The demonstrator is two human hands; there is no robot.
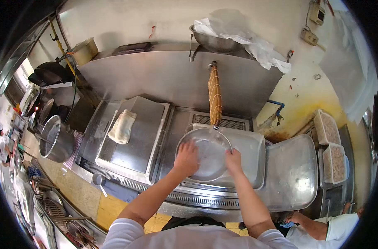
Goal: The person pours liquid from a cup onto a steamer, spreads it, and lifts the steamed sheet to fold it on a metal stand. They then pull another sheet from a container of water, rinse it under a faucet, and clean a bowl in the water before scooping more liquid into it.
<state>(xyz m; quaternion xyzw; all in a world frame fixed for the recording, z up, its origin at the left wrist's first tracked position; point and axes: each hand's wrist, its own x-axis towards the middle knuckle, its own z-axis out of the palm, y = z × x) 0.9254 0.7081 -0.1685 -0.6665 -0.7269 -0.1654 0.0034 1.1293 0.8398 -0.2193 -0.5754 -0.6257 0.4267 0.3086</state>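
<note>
A large round metal skimmer (209,155) with a long bamboo-wrapped handle (215,97) lies over a rectangular steel tray (251,149). My left hand (186,159) rests flat inside the skimmer's left side, fingers spread on its surface. At the skimmer's right rim, my right hand (233,161) grips the edge. The handle points away from me toward the steel back panel.
A folded cloth (122,126) lies on a steel lid (141,133) at left. A big pot (56,141) stands far left. A clear lid (292,174) and two tubs of pale food (334,145) sit right. Another person's arm (311,224) is at bottom right.
</note>
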